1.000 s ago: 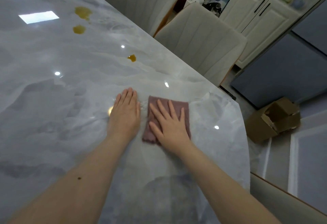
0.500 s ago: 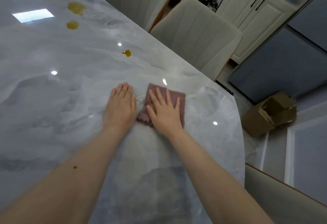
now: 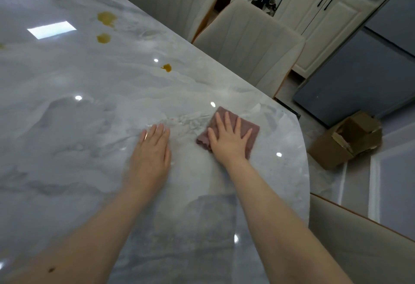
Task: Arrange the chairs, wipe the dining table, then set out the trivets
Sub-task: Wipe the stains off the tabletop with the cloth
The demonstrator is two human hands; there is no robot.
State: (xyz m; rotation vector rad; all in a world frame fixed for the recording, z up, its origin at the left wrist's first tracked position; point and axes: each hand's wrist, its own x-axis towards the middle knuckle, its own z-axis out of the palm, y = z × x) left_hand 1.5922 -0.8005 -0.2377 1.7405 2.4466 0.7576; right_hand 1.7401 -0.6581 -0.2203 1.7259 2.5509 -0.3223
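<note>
While our right hand (image 3: 229, 141) presses flat, fingers spread, on the mauve folded cloth (image 3: 243, 130) near the bench's (image 3: 67, 126) rounded right end, our left hand (image 3: 150, 155) lies flat on the glossy grey marble beside it; amber spills (image 3: 106, 17) sit farther up.

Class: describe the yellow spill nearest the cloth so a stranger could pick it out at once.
Start at the marble table and find the mauve cloth under the right hand. Beyond it lies the smallest spill, alone near the chair-side edge; two larger spills sit farther off.
</note>
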